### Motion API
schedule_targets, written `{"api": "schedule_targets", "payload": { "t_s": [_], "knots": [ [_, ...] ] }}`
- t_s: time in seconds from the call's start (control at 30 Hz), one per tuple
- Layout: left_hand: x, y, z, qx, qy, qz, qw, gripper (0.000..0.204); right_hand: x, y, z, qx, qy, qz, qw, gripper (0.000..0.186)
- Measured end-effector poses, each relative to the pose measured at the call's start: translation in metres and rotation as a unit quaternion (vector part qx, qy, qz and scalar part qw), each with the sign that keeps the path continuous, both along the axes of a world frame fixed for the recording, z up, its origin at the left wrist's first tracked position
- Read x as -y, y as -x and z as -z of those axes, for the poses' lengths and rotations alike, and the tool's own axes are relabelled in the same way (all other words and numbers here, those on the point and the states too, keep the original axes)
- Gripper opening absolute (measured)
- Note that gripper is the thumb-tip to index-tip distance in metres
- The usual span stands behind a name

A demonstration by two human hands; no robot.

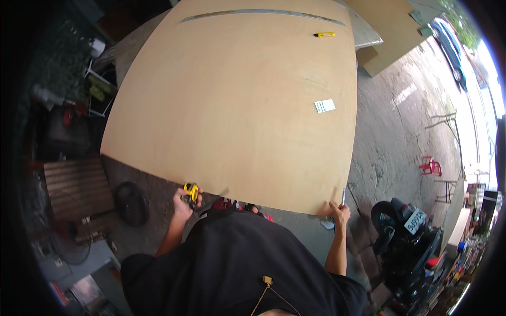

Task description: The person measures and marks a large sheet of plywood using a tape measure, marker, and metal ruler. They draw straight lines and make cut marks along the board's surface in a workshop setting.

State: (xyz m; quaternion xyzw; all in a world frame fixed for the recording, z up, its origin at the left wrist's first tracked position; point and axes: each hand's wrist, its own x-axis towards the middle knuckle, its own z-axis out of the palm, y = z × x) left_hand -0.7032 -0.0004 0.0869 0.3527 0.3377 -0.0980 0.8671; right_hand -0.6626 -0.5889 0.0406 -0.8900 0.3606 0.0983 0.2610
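1. The tape measure [191,193], yellow and black, sits in the left hand [184,203] right at the near edge of the plywood sheet [232,100], toward its left part.
2. The fingers of the left hand are curled closed around the tape measure's case, gripping it, with the thumb side toward the board.
3. The left forearm comes up from the lower left, bent at the elbow, and the hand is raised to the level of the sheet's edge.
4. The right hand [340,212] rests at the near right corner of the plywood sheet, fingers bent and touching the edge. A thin grey pencil-like tool [343,196] stands up from the hand; the grip itself is too small to make out clearly.
5. The right arm reaches forward almost straight from the lower right.
6. The sheet is large, pale brown and lies flat, filling most of the view.
7. On it lie a long metal straightedge [263,13] at the far side, a yellow utility knife [324,35] near the far right, and a small white paper slip [324,106] on the right part, all well apart from both hands.
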Motion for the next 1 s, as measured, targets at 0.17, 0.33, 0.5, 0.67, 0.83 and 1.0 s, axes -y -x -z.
{"api": "schedule_targets", "payload": {
  "t_s": [0.17,0.33,0.5,0.67,0.83,1.0],
  "knots": [
    [0.036,0.087,0.017,-0.086,0.032,-0.014,0.996,0.061,-0.071,0.025,-0.006,-0.003,-0.077,-0.099,0.992,0.058],
    [0.073,0.11,0.038,-0.071,0.04,-0.059,0.995,0.054,-0.151,0.049,-0.02,-0.022,-0.18,-0.191,0.965,0.049],
    [0.087,0.112,0.027,-0.051,0.04,-0.081,0.995,0.052,-0.214,0.062,-0.011,-0.031,-0.315,-0.286,0.904,0.044],
    [0.089,0.124,0.024,-0.064,0.038,-0.095,0.993,0.051,-0.272,0.067,-0.011,-0.095,-0.517,-0.299,0.796,0.048],
    [0.069,0.122,0.027,-0.096,-0.014,-0.133,0.986,0.042,-0.341,0.078,0.022,-0.092,-0.595,-0.347,0.719,0.047],
    [0.013,0.106,0.022,-0.135,-0.041,-0.208,0.968,0.033,-0.39,0.029,-0.038,-0.16,-0.529,-0.504,0.664,0.036]
  ]
}}
